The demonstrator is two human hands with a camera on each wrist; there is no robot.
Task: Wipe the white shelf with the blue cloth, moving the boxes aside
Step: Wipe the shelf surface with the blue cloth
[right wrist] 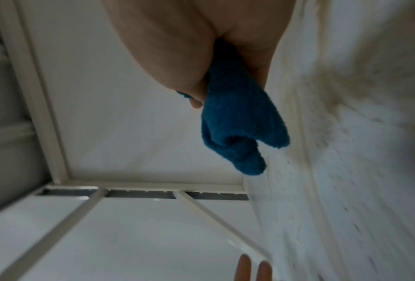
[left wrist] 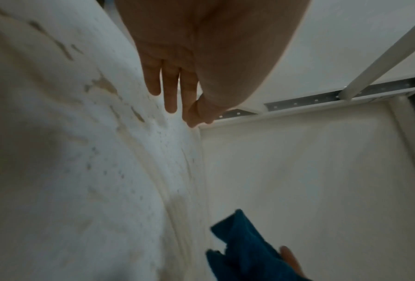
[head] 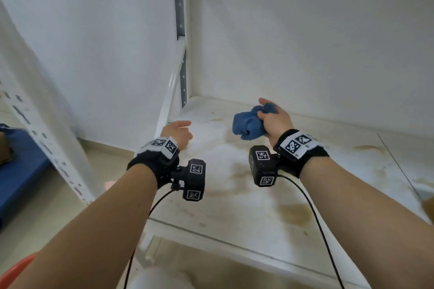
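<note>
The white shelf [head: 258, 195] lies below me, stained with brown patches and specks. My right hand [head: 273, 117] grips a bunched blue cloth [head: 247, 124] just above the shelf near the back wall. From the right wrist, the blue cloth [right wrist: 237, 123] hangs out of the fist. My left hand [head: 179, 132] hovers over the shelf's left edge, holding nothing. In the left wrist view its fingers [left wrist: 171, 89] are straight and spread over the shelf surface [left wrist: 81, 152], with the cloth [left wrist: 244, 252] at the bottom. No boxes show in any view.
A perforated metal upright [head: 180, 30] stands in the shelf's back-left corner, with white walls behind. A white slotted post [head: 47, 138] leans at the left, a blue bin [head: 16, 171] beyond it. An orange object [head: 14, 270] sits at the bottom left.
</note>
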